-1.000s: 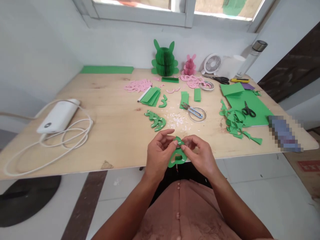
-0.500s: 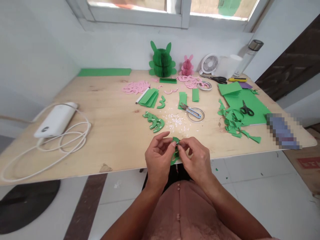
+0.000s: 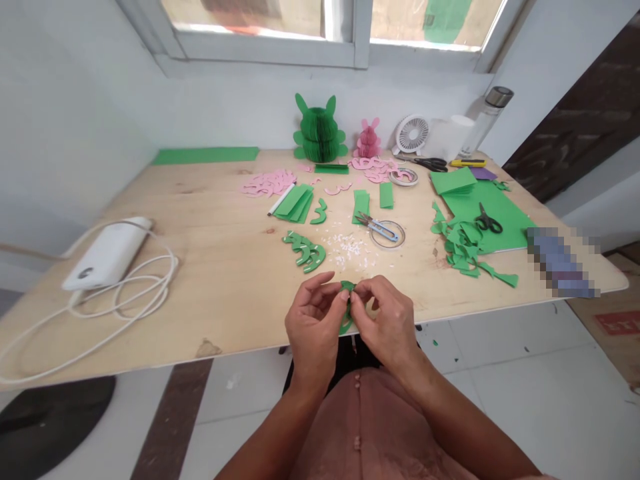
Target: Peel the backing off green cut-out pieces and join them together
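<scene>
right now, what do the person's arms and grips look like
The left grip and right grip are bare human hands, with no gloves or rings visible. The left forearm and right forearm are uncovered, with no watch, cable or marking showing. The top is dusty pinkish brown, with small round buttons down the front.

The top [image 3: 395,433] is a dusty brownish pink, with a straight seam down the front and small round buttons [image 3: 357,442] (close to the cloth in colour) set along it. Faint darker mottling shows on either side. Beyond its hem is black legwear [image 3: 367,356]; the forearms [image 3: 287,420] are bare.
</scene>
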Demonstrator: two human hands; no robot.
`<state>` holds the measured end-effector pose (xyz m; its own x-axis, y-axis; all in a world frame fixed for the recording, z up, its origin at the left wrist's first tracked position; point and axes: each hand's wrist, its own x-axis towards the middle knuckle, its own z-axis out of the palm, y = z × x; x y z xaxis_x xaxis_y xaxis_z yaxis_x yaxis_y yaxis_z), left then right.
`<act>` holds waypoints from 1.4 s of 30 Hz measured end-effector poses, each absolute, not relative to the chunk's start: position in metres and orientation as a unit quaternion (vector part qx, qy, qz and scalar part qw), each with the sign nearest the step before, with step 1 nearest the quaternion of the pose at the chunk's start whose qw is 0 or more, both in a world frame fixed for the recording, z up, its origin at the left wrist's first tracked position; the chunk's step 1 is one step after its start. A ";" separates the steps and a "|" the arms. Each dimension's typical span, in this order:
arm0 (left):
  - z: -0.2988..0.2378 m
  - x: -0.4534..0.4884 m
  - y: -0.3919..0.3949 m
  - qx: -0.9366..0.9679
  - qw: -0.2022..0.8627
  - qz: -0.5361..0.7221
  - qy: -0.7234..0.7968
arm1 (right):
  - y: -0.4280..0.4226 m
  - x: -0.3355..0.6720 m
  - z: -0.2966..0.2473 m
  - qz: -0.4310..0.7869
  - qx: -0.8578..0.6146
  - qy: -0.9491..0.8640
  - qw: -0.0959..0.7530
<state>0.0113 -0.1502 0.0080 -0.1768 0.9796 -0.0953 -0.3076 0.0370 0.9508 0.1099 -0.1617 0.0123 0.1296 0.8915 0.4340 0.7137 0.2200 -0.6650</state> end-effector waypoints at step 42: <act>0.021 0.014 -0.120 0.280 0.604 0.569 0.483 | -0.138 0.157 -0.006 0.221 -0.625 -0.555 0.503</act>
